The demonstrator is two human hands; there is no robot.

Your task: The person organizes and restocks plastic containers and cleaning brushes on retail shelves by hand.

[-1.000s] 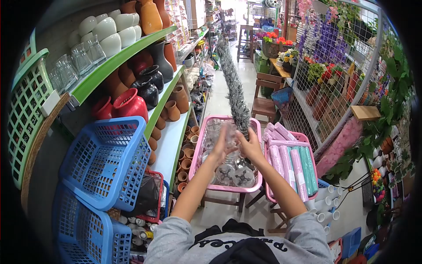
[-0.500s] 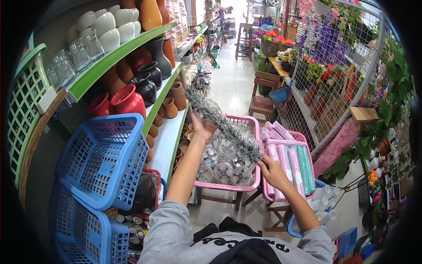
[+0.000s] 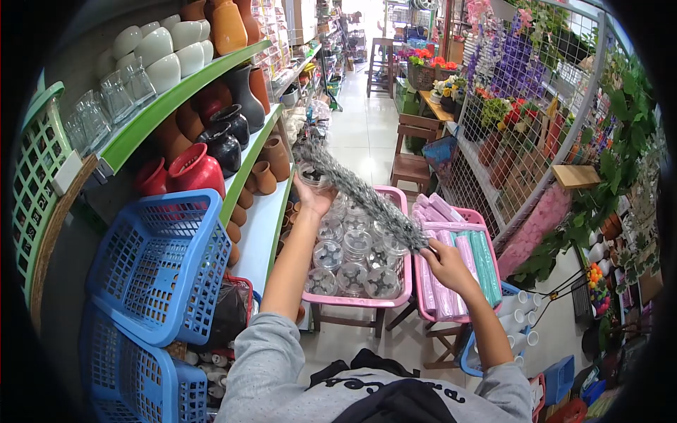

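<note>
My left hand [image 3: 316,199] is closed around a clear round plastic container [image 3: 310,176], raised at the upper left of the pink basket [image 3: 352,302]. In my right hand [image 3: 446,262] is the near end of a long, shaggy grey duster [image 3: 370,201]. The duster slants up and left across the basket, its far end beside the container and smeared by motion. Under it, several clear plastic containers [image 3: 351,278] with dark star-like shapes on their ends fill the basket. My right fingers are wrapped round the duster's end; its handle is hidden.
Another pink basket [image 3: 502,282] holds pink and teal wrapped rolls [image 3: 458,264]. At left, blue baskets [image 3: 159,264] stand by a green-edged shelf [image 3: 233,67] of vases and bowls. A wire rack [image 3: 525,141] with flowers and a wooden chair [image 3: 412,151] stand at right.
The duster has shifted slightly against the container, and its far end is now blurred. The container shows more clearly in my left hand. The whole view has moved a little.
</note>
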